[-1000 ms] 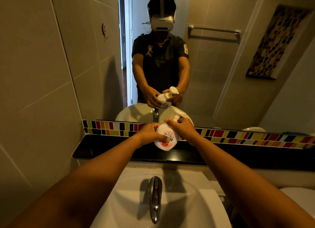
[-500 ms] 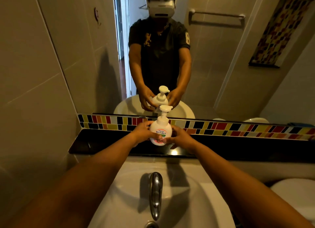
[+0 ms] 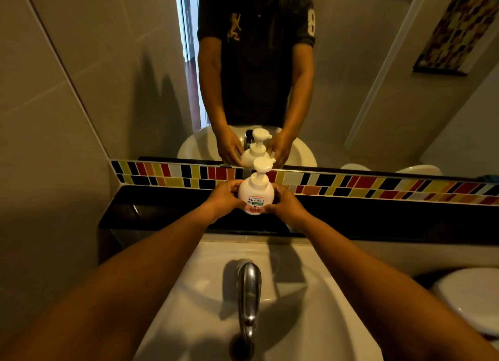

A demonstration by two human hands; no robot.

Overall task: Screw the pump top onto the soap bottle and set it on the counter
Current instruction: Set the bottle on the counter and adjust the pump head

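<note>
You're at a bathroom sink. The black tabletop point(image 3: 151, 212) runs along the wall behind the white basin point(image 3: 205, 301). The chrome tap point(image 3: 249, 295) stands in the middle of the basin's near side. A band of multicoloured mosaic tile point(image 3: 378, 186) sits above the tabletop, and the mirror point(image 3: 351, 90) is above that. Grey wall tiles point(image 3: 48, 117) are to your left, and a white rounded fixture point(image 3: 469, 298) is at the right edge.

The soap bottle point(image 3: 256, 195) is upright at the centre of the tabletop, directly beyond the tap and just in front of the mosaic band. The pump top point(image 3: 263, 164) is on the bottle, nozzle pointing right. The label faces you. I cannot tell whether the base is actually touching the tabletop or sitting just above it, since your hands hide the lower edge.

The bottle is between your hands. Your left hand point(image 3: 225, 198) is cupped round the bottle's left side with its fingers curled behind. Your right hand point(image 3: 286, 204) is on the right side, with its thumb across the lower front near the label. Both are half-curled and grasping the bottle body, not the pump. The mirror shows the same grip from behind, with fingers wrapped on both flanks.
</note>
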